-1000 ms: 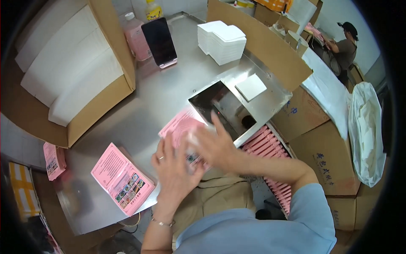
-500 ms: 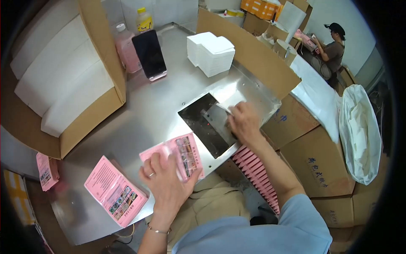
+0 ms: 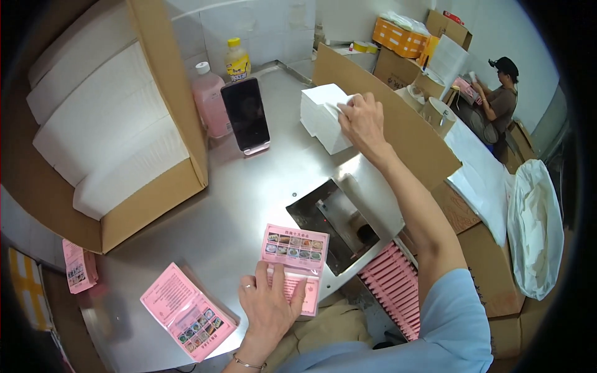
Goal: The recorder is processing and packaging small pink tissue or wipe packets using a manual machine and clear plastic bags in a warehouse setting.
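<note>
Hands apart: left hand (image 3: 270,301) lies spread on the pink packet (image 3: 314,270) by the tabletop's (image 3: 236,205) near edge, right hand (image 3: 362,118) bunches (grip's unclear) at the far-right napkin stack (image 3: 323,121), prolly soft, best corner-pinched.

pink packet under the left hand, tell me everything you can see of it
The pink packet is flat and roughly rectangular, with a glossy, plastic-looking surface. Two rows of small food photos fill its far half, lines of print its near half, and a paler strip crosses between them. It lies on the metal table, beside the dark opening. The left hand rests on it, hiding part of its near half.
</note>
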Demonstrator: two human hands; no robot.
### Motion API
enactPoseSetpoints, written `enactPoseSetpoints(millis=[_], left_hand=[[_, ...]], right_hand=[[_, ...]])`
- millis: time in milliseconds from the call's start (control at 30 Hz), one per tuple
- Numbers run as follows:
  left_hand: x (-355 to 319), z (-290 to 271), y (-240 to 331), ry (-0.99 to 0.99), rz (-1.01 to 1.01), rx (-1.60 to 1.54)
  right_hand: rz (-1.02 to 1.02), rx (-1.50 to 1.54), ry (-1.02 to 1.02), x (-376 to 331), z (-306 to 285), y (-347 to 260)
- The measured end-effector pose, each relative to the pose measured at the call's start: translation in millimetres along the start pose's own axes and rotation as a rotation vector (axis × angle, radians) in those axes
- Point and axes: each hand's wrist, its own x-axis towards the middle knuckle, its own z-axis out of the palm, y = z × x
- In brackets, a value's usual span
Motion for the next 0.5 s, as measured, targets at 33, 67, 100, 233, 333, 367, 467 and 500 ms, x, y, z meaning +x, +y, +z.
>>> enactPoseSetpoints(millis=[33, 67, 100, 233, 333, 367, 467, 500], left_hand=[[0, -2, 0, -0.014, -0.008, -0.004], [0, -2, -2, -0.014, -0.017, -0.001], [0, -3, -4, 0.000, -0.014, 0.013], [1, 0, -2, -0.004, 0.008, 0.033], [1, 3, -4, -0.019, 0.024, 0.017], [1, 8, -4, -0.003, 0.041, -0.006], [0, 10, -6, 0.011, 0.051, 0.008], [-2, 8, -2, -0.002, 0.058, 0.001]], right_hand=[[0.043, 0.057, -0.078, -4, 1, -4], [0.038, 0.065, -0.080, -3, 3, -8], [0.014, 0.080, -0.049, 3, -5, -14], [0.041, 0.127, -0.030, 51, 22, 7], [0.015, 0.198, -0.272, 76, 67, 10], [0.081, 0.134, -0.422, 73, 78, 13], [0.127, 0.135, -0.509, 56, 39, -4], [0.159, 0.178, -0.557, 45, 19, -4]])
